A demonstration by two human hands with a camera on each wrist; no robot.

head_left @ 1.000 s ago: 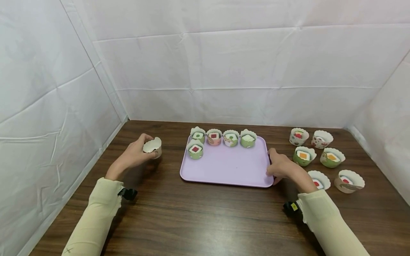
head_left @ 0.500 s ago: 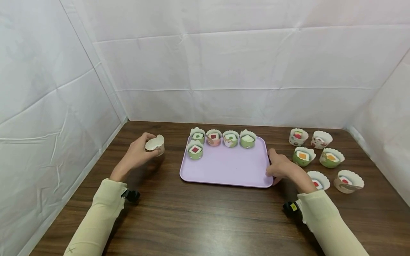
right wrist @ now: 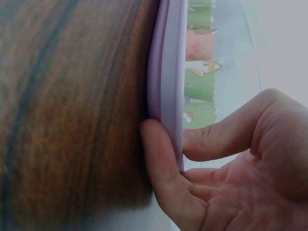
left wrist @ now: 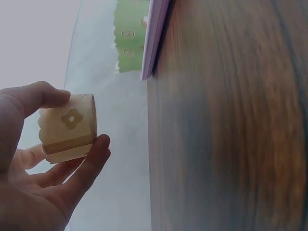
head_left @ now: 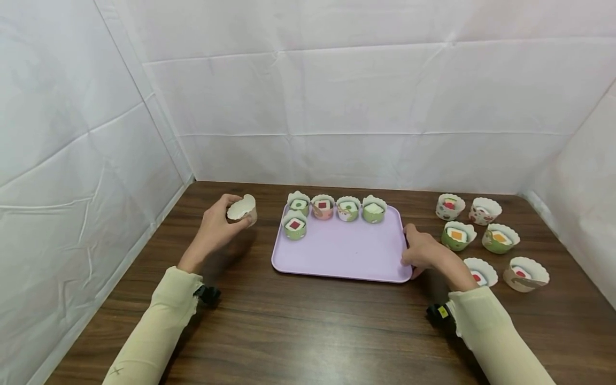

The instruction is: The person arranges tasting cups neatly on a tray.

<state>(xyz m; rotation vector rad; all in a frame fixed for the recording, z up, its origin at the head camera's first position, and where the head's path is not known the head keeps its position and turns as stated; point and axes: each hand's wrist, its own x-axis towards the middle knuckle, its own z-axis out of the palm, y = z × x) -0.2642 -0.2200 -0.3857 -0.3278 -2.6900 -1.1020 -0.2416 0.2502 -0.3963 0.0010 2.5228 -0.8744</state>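
My left hand (head_left: 212, 227) holds a cream paper baking cup (left wrist: 72, 120) between thumb and fingers, above the table left of the tray. A brown flower is printed on its side; its contents are not visible. My right hand (head_left: 423, 251) pinches the right rim of a lilac tray (head_left: 346, 254), with the thumb over the edge and a finger beneath, as the right wrist view shows. Along the tray's back stand green cups, a pink cup (head_left: 323, 208) and a patterned one. Another green cup (head_left: 294, 227) stands in front at the left. Small white pieces with coloured tops sit inside these cups.
On the wooden table (head_left: 308, 326), right of the tray, stand several filled paper cups, among them a green one (head_left: 457, 238) and a brown-patterned one (head_left: 524, 275). One cup (head_left: 481, 272) is partly behind the right forearm. White sheeting (head_left: 337, 107) encloses the back and sides.
My left hand has carried the cream baking cup to the right and slightly away from me, toward the tray. My right hand keeps its hold on the tray's rim, and the tray stays put.
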